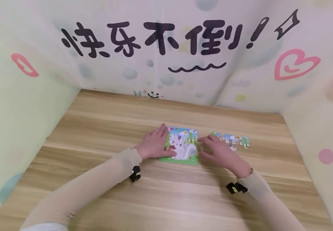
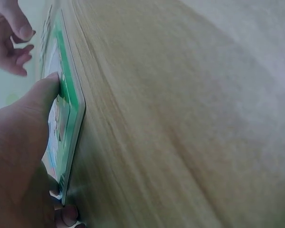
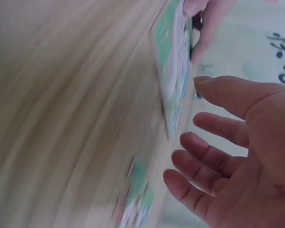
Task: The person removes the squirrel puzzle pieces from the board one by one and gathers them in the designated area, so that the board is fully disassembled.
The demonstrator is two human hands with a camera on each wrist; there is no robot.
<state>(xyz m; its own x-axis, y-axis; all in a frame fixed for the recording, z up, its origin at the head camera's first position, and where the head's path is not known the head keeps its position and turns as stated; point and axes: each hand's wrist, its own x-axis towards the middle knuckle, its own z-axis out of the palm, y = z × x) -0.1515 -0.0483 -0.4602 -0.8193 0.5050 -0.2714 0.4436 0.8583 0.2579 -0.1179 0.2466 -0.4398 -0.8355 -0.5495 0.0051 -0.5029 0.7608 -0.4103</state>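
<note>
Beige sleeves (image 1: pixel 88 184) lie near; the left hand (image 1: pixel 154 143), fingers extended, rests on the squirrel jigsaw (image 1: pixel 183 146), likely steadying it; the right hand (image 1: pixel 220 154), loosely spread, holds nothing.

Picture puzzle (image 1: pixel 185 146) partly hidden by left fingers (image 1: pixel 161 131), probable loose pieces (image 3: pixel 137 192) blurred in the right wrist view
</note>
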